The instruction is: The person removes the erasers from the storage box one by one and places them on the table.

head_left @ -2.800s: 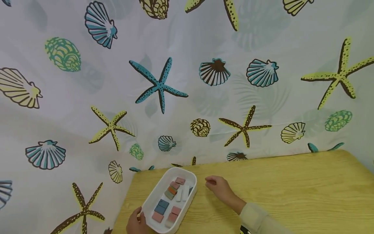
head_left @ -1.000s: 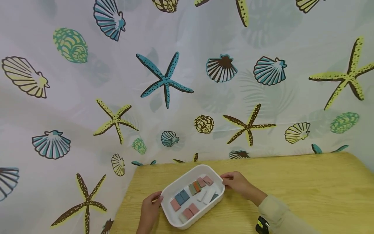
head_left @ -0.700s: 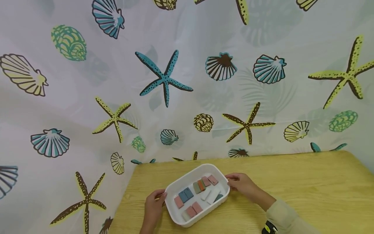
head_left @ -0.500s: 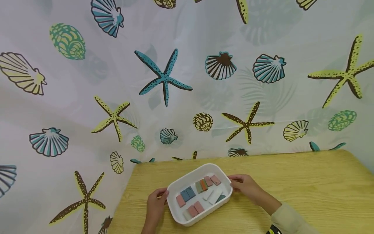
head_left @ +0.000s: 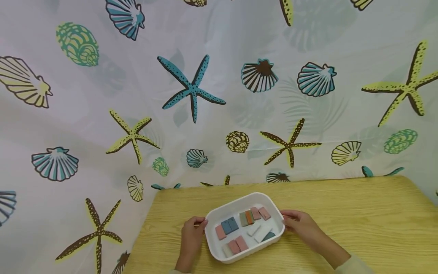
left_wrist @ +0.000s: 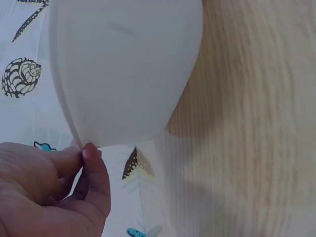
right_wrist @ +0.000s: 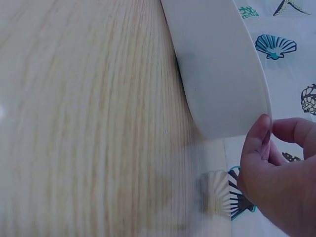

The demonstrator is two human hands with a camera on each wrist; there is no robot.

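A white plastic tub [head_left: 241,233] with rounded corners stands slantwise between my two hands. In it lie several small flat blocks, among them a pink block [head_left: 220,231], a pair of blue blocks [head_left: 229,225], an orange block [head_left: 249,217] and white blocks [head_left: 263,233]. My left hand [head_left: 192,238] pinches the rim at the tub's left end. In the left wrist view, thumb and forefinger meet at the rim's corner of the tub [left_wrist: 123,74]. At the opposite end my right hand [head_left: 304,230] pinches the rim, with the tub's outer wall [right_wrist: 217,69] seen in the right wrist view.
The tub is over a wooden table [head_left: 359,213] that extends to the right. Behind and to the left hangs a white cloth [head_left: 219,45] printed with shells and starfish, meeting the table's back edge.
The right hand, apart from the tub at first, now pinches its right end. The tub has turned from lengthwise to more crosswise and shifted right, both hands moving with it.
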